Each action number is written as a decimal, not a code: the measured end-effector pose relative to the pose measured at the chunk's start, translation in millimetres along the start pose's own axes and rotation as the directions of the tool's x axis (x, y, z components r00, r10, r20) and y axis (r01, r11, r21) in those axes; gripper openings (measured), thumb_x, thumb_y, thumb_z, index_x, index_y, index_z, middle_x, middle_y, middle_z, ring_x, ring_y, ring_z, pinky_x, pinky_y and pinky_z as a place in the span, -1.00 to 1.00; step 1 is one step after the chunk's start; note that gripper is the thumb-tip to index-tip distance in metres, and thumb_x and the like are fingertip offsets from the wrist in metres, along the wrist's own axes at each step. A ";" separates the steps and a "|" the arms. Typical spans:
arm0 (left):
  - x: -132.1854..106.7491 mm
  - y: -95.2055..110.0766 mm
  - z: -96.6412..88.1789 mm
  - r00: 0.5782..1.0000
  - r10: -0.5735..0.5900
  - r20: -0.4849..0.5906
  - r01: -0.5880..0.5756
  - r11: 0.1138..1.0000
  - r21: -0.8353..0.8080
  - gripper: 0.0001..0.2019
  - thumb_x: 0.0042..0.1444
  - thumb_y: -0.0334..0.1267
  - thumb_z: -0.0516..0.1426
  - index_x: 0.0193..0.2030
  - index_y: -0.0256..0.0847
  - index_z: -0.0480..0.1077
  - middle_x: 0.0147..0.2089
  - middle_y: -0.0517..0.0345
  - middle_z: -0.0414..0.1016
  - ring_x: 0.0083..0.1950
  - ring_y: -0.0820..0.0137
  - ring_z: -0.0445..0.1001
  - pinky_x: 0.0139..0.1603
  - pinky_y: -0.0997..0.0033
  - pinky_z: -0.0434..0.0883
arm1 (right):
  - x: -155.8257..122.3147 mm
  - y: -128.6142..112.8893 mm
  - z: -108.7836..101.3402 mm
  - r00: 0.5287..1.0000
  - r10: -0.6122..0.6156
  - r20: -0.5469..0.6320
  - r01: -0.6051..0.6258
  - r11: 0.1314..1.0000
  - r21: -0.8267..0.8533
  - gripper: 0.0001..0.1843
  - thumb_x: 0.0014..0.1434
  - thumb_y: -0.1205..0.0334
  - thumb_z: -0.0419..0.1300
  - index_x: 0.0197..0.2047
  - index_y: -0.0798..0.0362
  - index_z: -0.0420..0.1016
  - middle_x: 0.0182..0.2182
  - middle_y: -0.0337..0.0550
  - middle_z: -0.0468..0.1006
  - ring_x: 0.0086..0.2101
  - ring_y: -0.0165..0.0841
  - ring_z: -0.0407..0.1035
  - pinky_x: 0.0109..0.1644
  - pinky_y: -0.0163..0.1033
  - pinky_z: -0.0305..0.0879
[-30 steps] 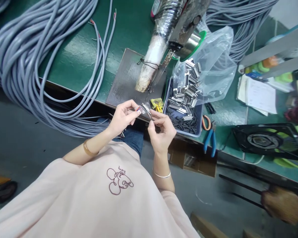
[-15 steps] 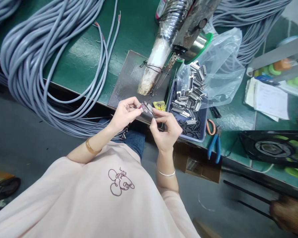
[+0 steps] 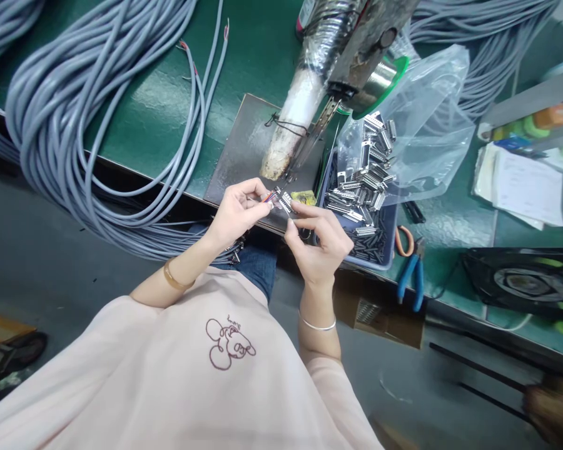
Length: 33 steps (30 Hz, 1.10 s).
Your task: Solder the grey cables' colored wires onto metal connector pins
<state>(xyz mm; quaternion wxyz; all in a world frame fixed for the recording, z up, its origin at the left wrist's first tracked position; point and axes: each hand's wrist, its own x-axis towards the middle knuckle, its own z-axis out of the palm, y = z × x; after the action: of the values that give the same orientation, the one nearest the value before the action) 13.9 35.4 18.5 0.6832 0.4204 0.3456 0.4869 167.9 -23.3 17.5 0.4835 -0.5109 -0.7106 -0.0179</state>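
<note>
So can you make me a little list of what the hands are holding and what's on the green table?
left hand: pinches coloured wire ends
right hand: holds small metal connector against those wires
tray: blue, holds many metal connectors, beside the right hand
plastic bag: clear, open over the tray
cables: grey coils on the green table
pliers: blue handles, right of the tray
fan: black, far right

my connector (image 3: 285, 201): shiny metal | cables (image 3: 75, 125): matt grey plastic | bench (image 3: 159, 106): glossy green | bag (image 3: 426, 119): clear plastic film
</note>
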 end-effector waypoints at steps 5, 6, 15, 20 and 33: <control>0.4 -1.7 -2.7 0.996 -0.084 0.024 0.084 0.996 0.005 -0.86 -0.16 -0.37 0.23 -0.54 -0.22 0.30 -0.63 0.38 0.26 -0.70 0.70 0.07 -0.68 0.60 -0.03 | -2.7 0.8 -2.5 0.998 -0.044 0.040 0.046 0.998 -0.052 -0.82 0.19 0.40 0.29 -0.38 -0.04 0.44 -0.21 -0.18 0.74 -0.25 -0.31 0.66 -0.19 -0.21 0.61; 0.3 -2.1 -3.3 0.995 -0.096 0.026 0.096 0.995 0.006 -0.85 -0.16 -0.37 0.23 -0.55 -0.22 0.30 -0.64 0.38 0.24 -0.71 0.70 0.07 -0.69 0.60 -0.03 | -3.4 1.1 -2.9 0.998 -0.052 0.045 0.055 0.997 -0.063 -0.82 0.19 0.40 0.28 -0.38 -0.04 0.43 -0.21 -0.18 0.74 -0.26 -0.31 0.66 -0.20 -0.21 0.61; -1.4 -3.9 -2.8 0.996 -0.093 0.019 0.093 0.996 -0.012 -0.85 -0.15 -0.38 0.24 -0.54 -0.22 0.30 -0.64 0.37 0.25 -0.71 0.68 0.06 -0.69 0.58 -0.05 | -5.7 0.5 -1.0 0.999 -0.002 0.038 0.002 1.000 -0.015 -0.84 0.20 0.41 0.28 -0.36 -0.03 0.47 -0.22 -0.20 0.73 -0.24 -0.33 0.64 -0.14 -0.21 0.59; 0.1 3.3 0.7 1.000 -0.019 0.009 0.019 1.000 -0.003 -0.83 -0.16 -0.43 0.24 -0.56 -0.24 0.30 -0.58 0.35 0.29 -0.61 0.66 0.16 -0.59 0.61 0.07 | -1.5 -0.3 0.9 1.000 0.015 0.014 -0.014 0.999 -0.029 -0.86 0.22 0.39 0.29 -0.35 -0.04 0.53 -0.24 -0.22 0.73 -0.24 -0.33 0.64 -0.13 -0.20 0.60; 1.0 2.7 -0.4 0.997 -0.070 0.031 0.070 0.998 0.006 -0.83 -0.18 -0.41 0.23 -0.59 -0.23 0.28 -0.63 0.34 0.27 -0.58 0.64 0.17 -0.57 0.61 0.07 | -5.3 0.8 -0.9 0.996 -0.087 0.029 0.088 0.996 -0.035 -0.82 0.15 0.48 0.34 -0.32 -0.01 0.52 -0.21 -0.17 0.73 -0.28 -0.38 0.65 -0.16 -0.33 0.60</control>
<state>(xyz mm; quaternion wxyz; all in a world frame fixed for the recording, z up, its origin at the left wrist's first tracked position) 12.8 36.9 20.7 0.7040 0.4171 0.3506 0.4555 169.2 -27.1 13.9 0.4632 -0.4882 -0.7383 -0.0450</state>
